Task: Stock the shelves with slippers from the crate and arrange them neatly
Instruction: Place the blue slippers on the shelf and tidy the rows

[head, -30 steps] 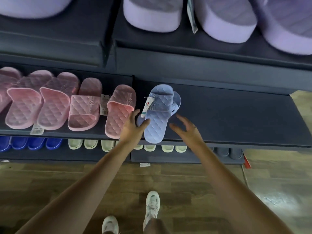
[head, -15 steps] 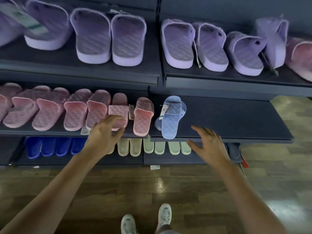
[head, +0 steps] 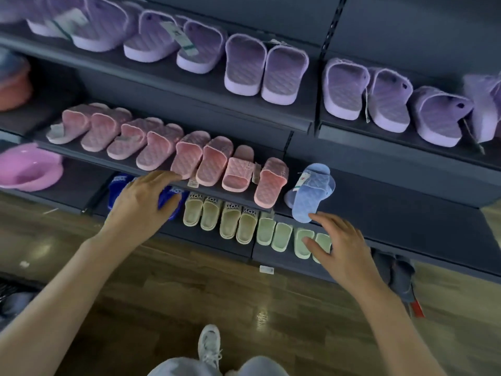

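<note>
A pair of light blue quilted slippers (head: 311,189), one stacked on the other with a white tag, lies on the dark middle shelf (head: 393,210) just right of a row of pink slippers (head: 189,156). My left hand (head: 143,204) hovers with relaxed fingers below the pink row, in front of the dark blue slippers (head: 173,199). My right hand (head: 339,245) hangs open just below the blue pair, over the pale green slippers (head: 273,234). Neither hand holds anything.
Purple slippers (head: 265,69) fill the top shelf. Cream slippers (head: 217,215) line the bottom shelf. A pink basin (head: 29,169) sits at the left. A dark crate corner (head: 10,297) shows at the lower left. Wooden floor and my white shoe (head: 208,346) lie below.
Both hands have drawn back and down from the blue pair, the left one swinging leftward past the pink slippers. The view has pulled back and tilted, showing more of the shelves.
</note>
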A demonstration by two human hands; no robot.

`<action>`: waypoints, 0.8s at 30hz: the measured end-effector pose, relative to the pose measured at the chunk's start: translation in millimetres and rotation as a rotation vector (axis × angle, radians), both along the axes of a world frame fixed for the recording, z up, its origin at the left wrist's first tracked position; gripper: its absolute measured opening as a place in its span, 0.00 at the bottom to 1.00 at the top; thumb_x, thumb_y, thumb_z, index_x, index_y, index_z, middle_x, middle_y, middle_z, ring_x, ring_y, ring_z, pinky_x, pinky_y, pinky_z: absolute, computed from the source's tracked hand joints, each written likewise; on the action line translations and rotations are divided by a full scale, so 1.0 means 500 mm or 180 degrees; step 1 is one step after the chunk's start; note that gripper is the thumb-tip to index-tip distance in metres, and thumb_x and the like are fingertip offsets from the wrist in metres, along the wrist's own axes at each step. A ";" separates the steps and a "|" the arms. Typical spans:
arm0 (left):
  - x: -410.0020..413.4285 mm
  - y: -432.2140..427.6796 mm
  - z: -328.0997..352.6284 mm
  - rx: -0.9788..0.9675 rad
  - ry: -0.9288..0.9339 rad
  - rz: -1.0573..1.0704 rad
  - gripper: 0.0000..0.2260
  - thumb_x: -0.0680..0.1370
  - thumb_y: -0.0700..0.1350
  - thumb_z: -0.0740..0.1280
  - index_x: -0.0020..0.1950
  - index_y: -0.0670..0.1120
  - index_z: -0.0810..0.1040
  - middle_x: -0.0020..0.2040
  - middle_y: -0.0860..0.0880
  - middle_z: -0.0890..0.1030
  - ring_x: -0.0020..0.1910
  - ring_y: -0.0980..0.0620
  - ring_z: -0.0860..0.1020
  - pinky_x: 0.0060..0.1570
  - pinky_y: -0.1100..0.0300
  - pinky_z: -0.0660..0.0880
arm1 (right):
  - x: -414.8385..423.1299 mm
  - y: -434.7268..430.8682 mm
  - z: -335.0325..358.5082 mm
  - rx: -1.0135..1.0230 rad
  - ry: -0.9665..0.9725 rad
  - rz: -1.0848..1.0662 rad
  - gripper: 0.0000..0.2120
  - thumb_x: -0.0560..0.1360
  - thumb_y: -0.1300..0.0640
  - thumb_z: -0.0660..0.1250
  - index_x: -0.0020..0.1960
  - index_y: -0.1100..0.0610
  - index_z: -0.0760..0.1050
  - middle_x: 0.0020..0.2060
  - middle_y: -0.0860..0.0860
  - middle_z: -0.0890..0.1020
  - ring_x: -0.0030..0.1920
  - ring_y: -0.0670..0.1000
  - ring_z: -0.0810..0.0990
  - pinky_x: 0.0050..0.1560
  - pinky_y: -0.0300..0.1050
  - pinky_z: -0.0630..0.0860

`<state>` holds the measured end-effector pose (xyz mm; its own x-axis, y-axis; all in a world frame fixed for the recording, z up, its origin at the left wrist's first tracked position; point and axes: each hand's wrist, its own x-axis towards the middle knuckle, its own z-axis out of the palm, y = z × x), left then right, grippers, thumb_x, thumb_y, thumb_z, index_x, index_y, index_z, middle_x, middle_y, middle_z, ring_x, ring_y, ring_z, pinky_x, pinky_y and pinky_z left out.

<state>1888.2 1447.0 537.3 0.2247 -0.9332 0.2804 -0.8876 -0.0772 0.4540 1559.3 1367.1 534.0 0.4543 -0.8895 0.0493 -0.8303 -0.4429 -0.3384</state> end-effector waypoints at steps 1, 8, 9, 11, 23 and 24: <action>0.002 0.031 0.000 0.0023 -0.0044 0.0063 0.14 0.74 0.39 0.69 0.60 0.42 0.77 0.55 0.44 0.80 0.51 0.40 0.78 0.51 0.46 0.73 | 0.005 0.011 0.003 0.0038 -0.0018 0.0085 0.22 0.74 0.46 0.66 0.65 0.54 0.73 0.62 0.50 0.76 0.63 0.53 0.73 0.61 0.47 0.65; -0.011 0.251 0.016 0.0271 -0.0133 0.0796 0.16 0.74 0.44 0.67 0.60 0.41 0.78 0.58 0.42 0.79 0.56 0.38 0.77 0.55 0.42 0.72 | 0.071 0.093 0.019 0.0123 0.0020 0.0806 0.32 0.70 0.36 0.52 0.66 0.53 0.71 0.65 0.49 0.74 0.66 0.52 0.70 0.63 0.46 0.64; -0.010 0.281 0.019 0.0318 -0.0141 0.0892 0.17 0.74 0.47 0.65 0.60 0.42 0.77 0.58 0.42 0.79 0.56 0.38 0.77 0.55 0.43 0.72 | 0.084 0.103 0.018 0.0111 0.0026 0.0925 0.34 0.69 0.35 0.50 0.66 0.53 0.71 0.65 0.49 0.74 0.66 0.52 0.70 0.63 0.46 0.63; -0.005 0.341 0.024 0.0402 -0.0159 0.1066 0.18 0.74 0.50 0.63 0.60 0.44 0.77 0.58 0.44 0.79 0.55 0.39 0.77 0.54 0.44 0.73 | 0.115 0.122 0.014 0.0110 0.0075 0.1164 0.35 0.68 0.35 0.48 0.67 0.52 0.71 0.65 0.48 0.73 0.66 0.51 0.70 0.64 0.47 0.63; 0.131 0.663 0.005 0.0361 -0.0030 0.2126 0.15 0.75 0.45 0.68 0.62 0.46 0.76 0.61 0.47 0.78 0.60 0.42 0.75 0.60 0.44 0.72 | 0.434 0.288 0.020 0.0137 0.0206 0.2458 0.30 0.74 0.39 0.56 0.73 0.48 0.60 0.68 0.44 0.69 0.69 0.46 0.64 0.69 0.44 0.59; 0.150 0.686 0.006 0.0363 -0.0033 0.2187 0.15 0.76 0.46 0.68 0.61 0.47 0.76 0.61 0.47 0.78 0.59 0.43 0.76 0.59 0.44 0.72 | 0.467 0.305 0.020 0.0110 0.0196 0.2529 0.29 0.75 0.39 0.57 0.73 0.48 0.60 0.69 0.44 0.68 0.70 0.46 0.63 0.69 0.44 0.59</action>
